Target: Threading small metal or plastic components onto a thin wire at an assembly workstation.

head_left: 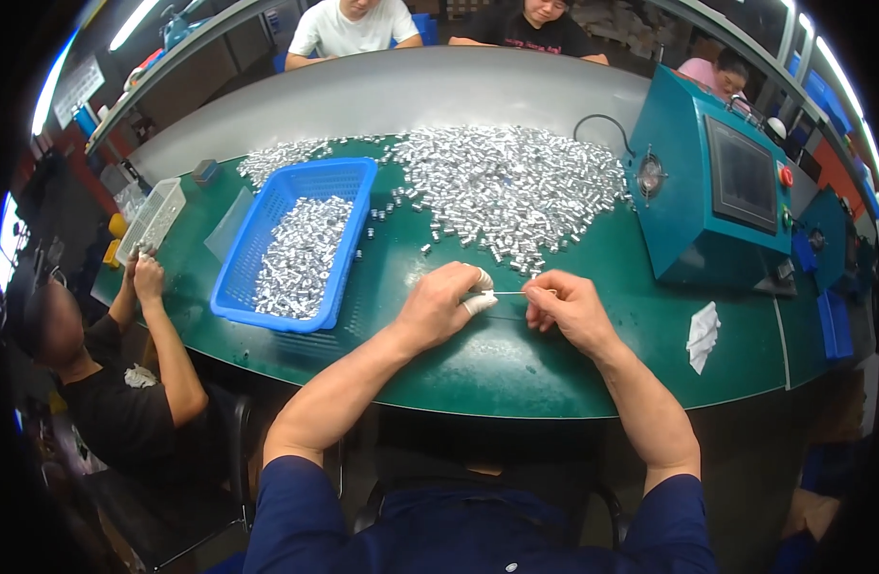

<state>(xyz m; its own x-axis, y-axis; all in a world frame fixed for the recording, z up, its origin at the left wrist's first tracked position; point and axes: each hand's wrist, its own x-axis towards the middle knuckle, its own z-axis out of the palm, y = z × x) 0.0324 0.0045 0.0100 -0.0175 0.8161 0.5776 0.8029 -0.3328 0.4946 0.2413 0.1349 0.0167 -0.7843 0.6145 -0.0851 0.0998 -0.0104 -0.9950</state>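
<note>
My left hand (pixel 435 304) is closed in a pinch, with white finger covers on thumb and forefinger. What sits between those fingertips is too small and hidden to name. Facing it, my right hand (pixel 566 306) pinches a thin light-coloured rod (pixel 512 293). The rod runs level across the gap to the left fingertips. Just beyond both hands spreads a large heap of small silvery metal cylinders (pixel 506 191). To the left stands a blue plastic basket (pixel 231 277) holding many more cylinders (pixel 304 258).
A teal machine (pixel 679 210) with a dark screen stands at the right on the green table (pixel 593 383). A crumpled white cloth (pixel 703 337) lies before it. At the left, a co-worker's hands (pixel 148 273) are beside a pale tray (pixel 157 220). Other people sit beyond the grey partition (pixel 382 96).
</note>
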